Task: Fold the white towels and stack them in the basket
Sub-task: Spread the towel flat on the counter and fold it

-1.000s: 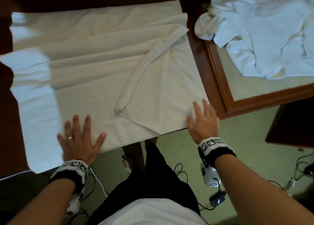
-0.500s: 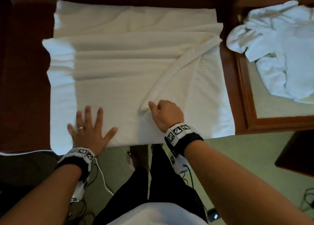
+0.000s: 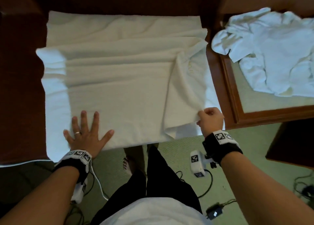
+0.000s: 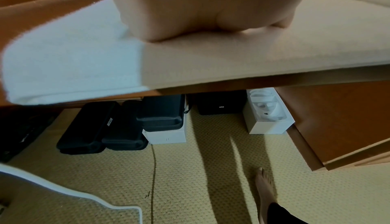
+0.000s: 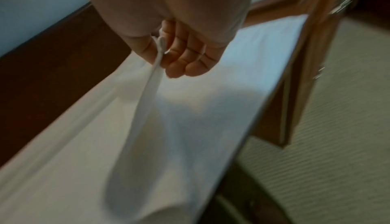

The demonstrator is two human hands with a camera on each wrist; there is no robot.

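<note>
Both hands are on the spread white towel (image 3: pixel 119 82), well apart from each other. Left hand (image 3: pixel 85 134): flat, fingers spread and straight, palm pressing the towel's near-left area at the counter (image 3: pixel 20 89) edge. Right hand (image 3: pixel 210 119): fingers curled, thumb and fingers pinching a raised flap of the towel at its near-right corner; the right wrist view shows the cloth edge nipped between thumb and forefinger, lifted off the layer below. Towel: lies across the dark counter, creased lengthwise, near edge flush with the counter edge. Pile of crumpled white towels (image 3: pixel 271 55): on the glass-topped table (image 3: pixel 229 89) to the right, apart from the spread towel.
</note>
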